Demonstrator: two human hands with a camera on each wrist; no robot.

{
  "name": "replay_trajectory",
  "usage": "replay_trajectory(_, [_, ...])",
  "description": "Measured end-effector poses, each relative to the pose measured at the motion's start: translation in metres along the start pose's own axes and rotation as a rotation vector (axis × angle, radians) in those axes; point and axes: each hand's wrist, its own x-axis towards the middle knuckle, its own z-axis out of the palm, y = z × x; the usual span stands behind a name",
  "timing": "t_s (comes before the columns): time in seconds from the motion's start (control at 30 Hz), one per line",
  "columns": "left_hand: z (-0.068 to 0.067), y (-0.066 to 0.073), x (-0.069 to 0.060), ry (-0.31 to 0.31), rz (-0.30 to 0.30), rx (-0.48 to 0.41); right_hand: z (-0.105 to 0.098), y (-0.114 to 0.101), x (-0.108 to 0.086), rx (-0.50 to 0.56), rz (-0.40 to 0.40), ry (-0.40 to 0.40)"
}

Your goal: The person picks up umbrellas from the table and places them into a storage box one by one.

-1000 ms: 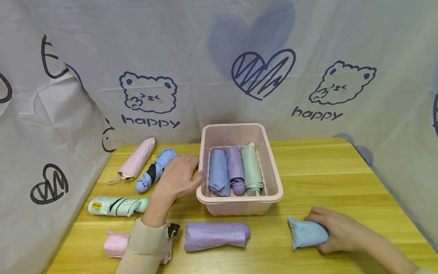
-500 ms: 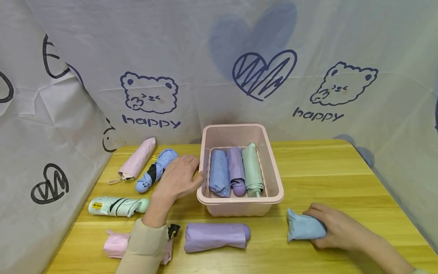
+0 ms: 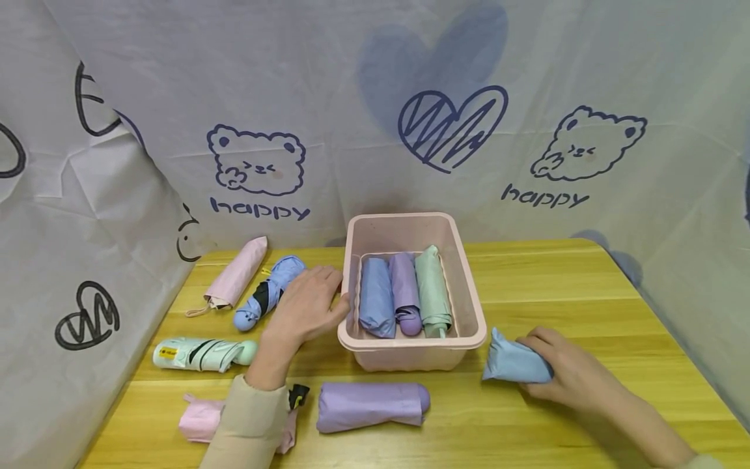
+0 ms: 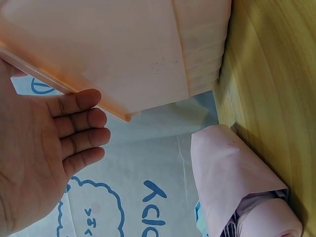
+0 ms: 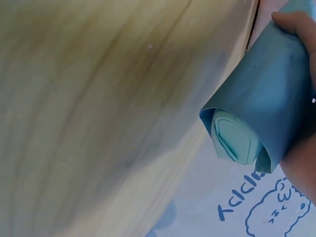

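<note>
Three umbrellas (image 3: pixel 403 283) are in, five others (image 3: pixel 370 407) out. Right hand (image 3: pixel 567 370) grips a blue umbrella (image 3: pixel 517 363); left hand (image 3: pixel 309 301) (fingers straight) touches the box (image 3: pixel 410 358).

Bin (image 3: pixel 407 359): on the table (image 3: pixel 556 286), before the backdrop (image 3: pixel 346 98) | Three umbrellas (image 3: pixel 403 280): side by side in the bin | Lone umbrella (image 3: pixel 370 407): before the bin | Four umbrellas (image 3: pixel 205 354): left of the bin | Left hand (image 3: pixel 307 303): at the bin's left rim | Right hand (image 3: pixel 565 374), with held umbrella (image 3: pixel 515 363): front right of the bin

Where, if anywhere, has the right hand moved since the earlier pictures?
Yes: in the head view, the right hand has moved up and left, closer to the pink box.
</note>
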Motion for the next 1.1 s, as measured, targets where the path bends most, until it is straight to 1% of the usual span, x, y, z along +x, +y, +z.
replay_trajectory(0.2, [0.000,0.000,0.000,-0.002,-0.002,0.001,-0.003,0.004,0.007,-0.022,-0.010,0.073])
replay_trajectory(0.47, [0.001,0.001,0.000,0.009,0.000,-0.001,-0.007,0.009,0.015,-0.042,0.013,0.120])
replay_trajectory(0.63, [0.001,0.000,0.000,0.009,0.000,0.000,-0.011,0.011,0.021,-0.054,0.028,0.163])
replay_trajectory(0.93, [-0.001,0.001,0.000,0.008,-0.001,-0.007,-0.022,0.014,0.036,-0.050,0.031,0.251])
replay_trajectory(1.1, [0.000,0.001,0.000,0.002,-0.007,-0.008,-0.032,0.013,0.046,-0.049,0.023,0.269])
